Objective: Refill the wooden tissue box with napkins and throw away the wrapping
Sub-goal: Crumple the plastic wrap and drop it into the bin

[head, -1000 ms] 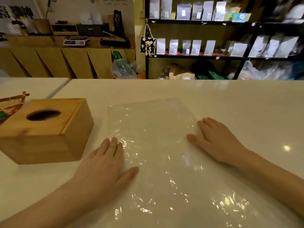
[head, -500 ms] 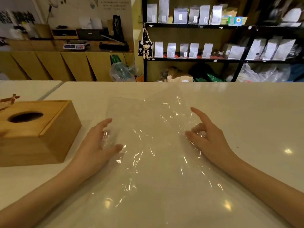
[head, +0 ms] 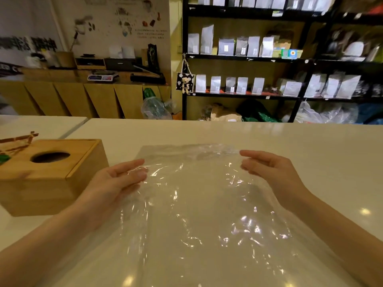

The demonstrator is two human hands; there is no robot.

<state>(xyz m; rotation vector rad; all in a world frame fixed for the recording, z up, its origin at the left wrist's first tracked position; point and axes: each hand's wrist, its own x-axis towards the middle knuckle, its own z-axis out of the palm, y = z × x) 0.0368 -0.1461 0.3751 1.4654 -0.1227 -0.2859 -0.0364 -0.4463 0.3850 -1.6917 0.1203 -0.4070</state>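
Note:
A large clear plastic wrapping (head: 196, 204) lies spread on the white table (head: 321, 146) in front of me, its far end folded over toward me. My left hand (head: 112, 183) pinches the wrapping's left edge between thumb and fingers. My right hand (head: 271, 170) holds the right edge the same way. The wooden tissue box (head: 49, 175) stands to the left of my left hand, lid on, with a dark oval hole on top. No napkins are visible.
A small stick-and-string ornament (head: 18, 141) sits at the far left by the box. Beyond the table stand a wooden counter (head: 83, 96) with a scale, and black shelves (head: 259, 59) of silver pouches. Bags lie on the floor beneath.
My hands went from pressing flat on the wrapping to gripping its side edges. The far end of the wrapping was lifted and folded back toward me.

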